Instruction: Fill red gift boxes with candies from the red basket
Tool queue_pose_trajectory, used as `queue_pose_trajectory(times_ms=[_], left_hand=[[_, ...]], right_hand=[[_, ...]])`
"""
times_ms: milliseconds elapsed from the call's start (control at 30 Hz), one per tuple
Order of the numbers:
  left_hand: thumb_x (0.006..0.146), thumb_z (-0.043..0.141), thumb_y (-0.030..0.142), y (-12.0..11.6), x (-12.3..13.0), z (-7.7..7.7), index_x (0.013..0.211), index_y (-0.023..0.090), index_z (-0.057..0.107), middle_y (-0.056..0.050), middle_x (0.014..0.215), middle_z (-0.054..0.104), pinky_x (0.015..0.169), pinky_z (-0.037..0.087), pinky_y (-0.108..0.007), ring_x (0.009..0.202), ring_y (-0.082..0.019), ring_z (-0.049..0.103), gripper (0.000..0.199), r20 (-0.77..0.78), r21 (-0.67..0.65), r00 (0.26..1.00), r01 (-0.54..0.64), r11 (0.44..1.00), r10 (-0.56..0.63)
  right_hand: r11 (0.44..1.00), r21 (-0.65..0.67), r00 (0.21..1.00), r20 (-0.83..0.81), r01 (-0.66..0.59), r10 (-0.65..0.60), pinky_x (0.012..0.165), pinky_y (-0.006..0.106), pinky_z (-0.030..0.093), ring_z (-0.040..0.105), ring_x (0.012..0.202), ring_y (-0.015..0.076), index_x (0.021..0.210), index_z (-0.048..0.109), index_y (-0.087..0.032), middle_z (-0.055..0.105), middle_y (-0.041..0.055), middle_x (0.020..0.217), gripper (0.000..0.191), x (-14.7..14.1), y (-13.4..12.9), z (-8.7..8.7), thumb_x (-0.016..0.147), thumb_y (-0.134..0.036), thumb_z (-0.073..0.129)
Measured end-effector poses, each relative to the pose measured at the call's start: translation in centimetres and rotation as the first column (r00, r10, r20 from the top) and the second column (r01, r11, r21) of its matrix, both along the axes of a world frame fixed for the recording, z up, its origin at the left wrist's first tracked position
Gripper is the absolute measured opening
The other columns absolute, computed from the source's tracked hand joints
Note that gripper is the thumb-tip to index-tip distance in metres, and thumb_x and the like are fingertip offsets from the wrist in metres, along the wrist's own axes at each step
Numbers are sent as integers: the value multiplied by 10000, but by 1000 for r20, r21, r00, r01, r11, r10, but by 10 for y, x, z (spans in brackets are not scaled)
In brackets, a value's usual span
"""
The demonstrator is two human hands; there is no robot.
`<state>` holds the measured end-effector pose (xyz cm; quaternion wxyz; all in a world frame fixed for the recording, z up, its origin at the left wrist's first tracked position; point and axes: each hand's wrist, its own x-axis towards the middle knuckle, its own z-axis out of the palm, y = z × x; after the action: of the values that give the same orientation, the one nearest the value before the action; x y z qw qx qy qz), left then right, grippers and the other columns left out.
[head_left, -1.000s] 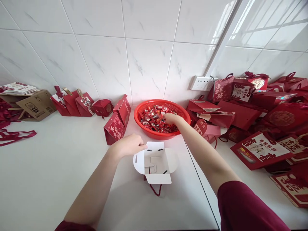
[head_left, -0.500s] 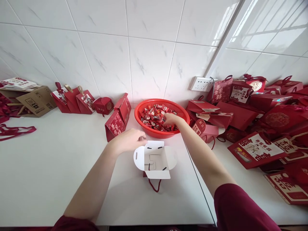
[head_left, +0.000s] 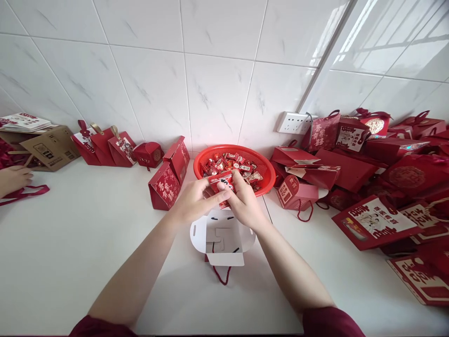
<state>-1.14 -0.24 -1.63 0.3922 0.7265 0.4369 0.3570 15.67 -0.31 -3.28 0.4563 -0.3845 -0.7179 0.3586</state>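
Note:
A red wrapped candy packet (head_left: 224, 183) is held between my left hand (head_left: 196, 199) and my right hand (head_left: 243, 196), with the fingers of both closed on it. Both hands are over the front rim of the red plastic basket (head_left: 268, 180), where many red wrapped candies (head_left: 245, 167) lie. Just below my hands stands a box (head_left: 224, 236) with a white inside, its flaps spread open and no candy visible in it. A dark red cord handle (head_left: 221, 281) hangs out at its front. My hands hide the box's back flap.
Red gift boxes (head_left: 163, 187) stand left of the basket, with more (head_left: 115, 147) further left beside a brown carton (head_left: 52, 150). Another person's hand (head_left: 14, 180) is at the far left edge. Many red boxes and bags (head_left: 379, 220) are piled on the right. A socket (head_left: 293, 122) is on the wall.
My right hand has come out of the basket toward me with a candy packet. My left hand has moved right and now grips it too. Another person's hand has appeared at far left.

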Motion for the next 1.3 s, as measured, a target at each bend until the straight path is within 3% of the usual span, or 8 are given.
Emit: queue_pose_trajectory(times_ms=[200, 400, 600, 800, 933, 1067, 1200, 1300], left_hand=[[799, 741, 440, 0, -3, 1, 1249, 198, 656, -55, 964, 724, 709, 569, -299, 885, -217, 689, 519, 42, -55, 999, 33, 998, -30], [779, 765, 368, 0, -5, 3, 1210, 161, 684, -62, 945, 728, 735, 585, -313, 891, -221, 688, 485, 153, -71, 984, 97, 993, -85], [786, 760, 370, -1, -5, 2, 1132, 151, 718, -58, 881, 714, 704, 577, -309, 823, -205, 680, 411, 119, -40, 991, 62, 997, -56], [782, 757, 372, -1, -4, 2, 1124, 154, 723, -58, 872, 720, 727, 573, -306, 858, -218, 687, 408, 89, 21, 995, 49, 999, -51], [761, 775, 403, -3, -3, 2, 1136, 165, 717, -64, 930, 733, 725, 568, -306, 871, -223, 687, 448, 73, 60, 997, 29, 998, -33], [766, 759, 456, -5, -8, 12, 1182, 194, 679, -55, 1006, 725, 770, 540, -303, 888, -207, 671, 498, -92, 70, 994, 63, 996, -56], [729, 759, 497, 3, -18, 14, 1145, 235, 686, -37, 1099, 702, 776, 493, -270, 957, -208, 647, 497, -347, -12, 920, 192, 981, -184], [761, 700, 435, 12, -18, 2, 848, 212, 726, -17, 808, 697, 580, 403, -255, 683, -173, 635, 242, -497, -178, 826, 204, 963, -267]], right_hand=[[994, 38, 993, 48, 106, -108, 602, 260, 389, 504, 604, 147, 1026, 453, -247, 528, -22, 741, 270, 0, -10, 3, 1029, -488, 331], [999, -26, 998, -50, 35, -37, 555, 242, 394, 459, 567, 126, 875, 400, -246, 469, -37, 702, 319, 0, -12, 3, 1030, -516, 330], [991, 77, 993, 28, 112, -114, 533, 249, 338, 398, 532, 127, 846, 352, -252, 410, -46, 653, 296, -1, -12, 1, 1037, -478, 325], [980, 149, 986, 79, 135, -148, 542, 247, 345, 457, 530, 132, 922, 410, -249, 485, -33, 672, 250, -1, -12, 0, 1041, -449, 320], [983, 128, 983, 117, 128, -143, 553, 255, 374, 503, 526, 141, 957, 430, -249, 507, -29, 664, 256, 2, -13, 3, 1042, -462, 315], [987, 93, 986, 92, 130, -139, 524, 260, 399, 515, 497, 139, 931, 442, -253, 504, -33, 637, 292, 12, -10, 8, 1032, -510, 345], [975, 59, 977, -14, 213, -213, 430, 247, 391, 512, 455, 123, 867, 461, -254, 499, -31, 653, 337, 31, -2, 12, 1004, -558, 413], [979, 43, 974, -116, 198, -192, 376, 237, 383, 488, 435, 112, 865, 492, -257, 493, -35, 656, 306, 47, 2, 13, 978, -540, 497]])
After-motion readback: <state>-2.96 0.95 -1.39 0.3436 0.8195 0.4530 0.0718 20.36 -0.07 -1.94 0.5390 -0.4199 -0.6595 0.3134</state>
